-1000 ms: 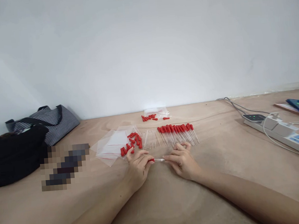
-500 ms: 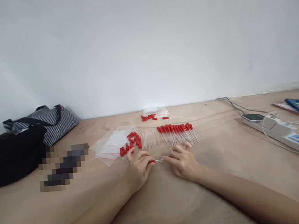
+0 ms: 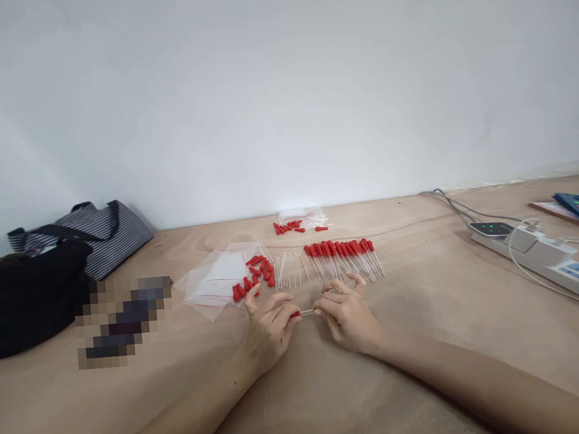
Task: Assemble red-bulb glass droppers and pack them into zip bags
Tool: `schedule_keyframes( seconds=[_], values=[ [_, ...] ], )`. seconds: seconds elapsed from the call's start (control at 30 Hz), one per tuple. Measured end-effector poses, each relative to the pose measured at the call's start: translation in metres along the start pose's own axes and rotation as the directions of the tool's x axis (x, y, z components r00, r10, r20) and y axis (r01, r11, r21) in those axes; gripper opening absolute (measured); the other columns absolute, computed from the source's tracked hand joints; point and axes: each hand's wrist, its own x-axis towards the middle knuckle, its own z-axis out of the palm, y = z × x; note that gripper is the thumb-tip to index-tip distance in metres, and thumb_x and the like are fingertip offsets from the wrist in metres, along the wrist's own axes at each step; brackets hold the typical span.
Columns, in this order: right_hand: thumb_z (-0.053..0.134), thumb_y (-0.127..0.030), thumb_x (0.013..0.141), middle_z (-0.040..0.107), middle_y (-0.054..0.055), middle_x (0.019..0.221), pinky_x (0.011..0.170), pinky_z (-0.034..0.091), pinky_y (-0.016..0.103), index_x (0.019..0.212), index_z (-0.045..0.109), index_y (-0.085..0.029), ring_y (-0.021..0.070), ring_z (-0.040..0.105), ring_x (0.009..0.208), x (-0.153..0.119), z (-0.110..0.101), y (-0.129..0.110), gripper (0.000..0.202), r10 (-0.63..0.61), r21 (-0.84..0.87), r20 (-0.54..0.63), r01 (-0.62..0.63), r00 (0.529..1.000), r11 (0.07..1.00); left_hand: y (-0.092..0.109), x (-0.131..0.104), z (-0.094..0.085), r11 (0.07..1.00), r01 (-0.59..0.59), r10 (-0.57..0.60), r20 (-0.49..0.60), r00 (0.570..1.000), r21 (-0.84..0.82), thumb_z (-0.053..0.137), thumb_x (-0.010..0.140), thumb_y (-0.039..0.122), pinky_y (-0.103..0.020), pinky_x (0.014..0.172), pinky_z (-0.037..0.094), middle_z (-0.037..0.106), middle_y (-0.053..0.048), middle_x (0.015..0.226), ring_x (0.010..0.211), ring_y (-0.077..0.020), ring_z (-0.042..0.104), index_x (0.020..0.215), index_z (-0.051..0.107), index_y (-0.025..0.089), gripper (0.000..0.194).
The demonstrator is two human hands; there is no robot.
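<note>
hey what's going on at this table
A person is holding a red bulb in the left hand and a clear tube in the right hand, end to end; the fingers hide how far they are joined. Beyond the hands, loose red bulbs lie partly on clear plastic bags, with bare tubes beside them. To the right of those is a row of droppers, tubes with red bulbs on their ends.

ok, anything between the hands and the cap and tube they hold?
Nothing visible: the left hand pinches the red cap, the right hand the clear tube. Loose caps and loose tubes lie farther back.
</note>
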Motion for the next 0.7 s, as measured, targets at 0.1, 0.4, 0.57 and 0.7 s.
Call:
schedule_keyframes(
  seconds=[0.1,0.4,0.57,0.7],
  values=[
    [0.044,-0.013,0.078,0.062,-0.002,0.068,0.09,0.011,0.044,0.071,0.058,-0.021,0.0159,0.05,0.084,0.001,0.001,-0.002,0.018,0.029,0.073,0.027,-0.031,0.999,0.997,0.0,0.0,0.0,1.0,-0.014,0.014,0.001,1.0,0.003,0.042,0.084,0.018,-0.048,0.101,0.004,0.066,0.005,0.061,0.078,-0.0158,0.062,0.072,0.056,0.021,0.019],
    [0.047,-0.023,0.083,0.063,-0.001,0.07,0.093,0.008,0.045,0.08,0.061,-0.024,0.0152,0.05,0.086,0.006,-0.002,0.006,0.014,-0.034,0.015,0.099,0.033,0.995,0.999,-0.009,0.002,0.0,1.0,0.015,-0.016,0.023,1.0,0.027,0.046,0.083,0.021,-0.049,0.101,0.002,0.067,0.005,0.062,0.084,-0.0184,0.061,0.073,0.058,0.022,0.016],
    [0.049,-0.023,0.08,0.06,0.0,0.068,0.087,0.012,0.042,0.072,0.063,-0.023,0.0152,0.047,0.08,0.005,-0.004,0.011,0.016,-0.078,-0.1,0.08,0.086,0.994,0.991,-0.016,-0.001,0.0,0.999,-0.011,0.01,0.019,1.0,0.037,0.047,0.084,0.028,-0.049,0.1,0.002,0.07,0.002,0.079,0.089,-0.0204,0.059,0.088,0.058,0.025,0.012],
    [0.048,-0.024,0.08,0.06,0.002,0.068,0.078,0.017,0.037,0.072,0.064,-0.022,0.0154,0.046,0.076,0.009,-0.007,0.027,0.018,0.137,-0.133,-0.004,-0.136,0.991,0.982,-0.029,-0.005,-0.002,0.985,0.094,-0.1,0.039,0.994,0.148,0.05,0.081,0.036,-0.051,0.098,0.006,0.064,-0.008,0.104,0.099,-0.0251,0.054,0.11,0.051,0.023,0.032]
  ],
)
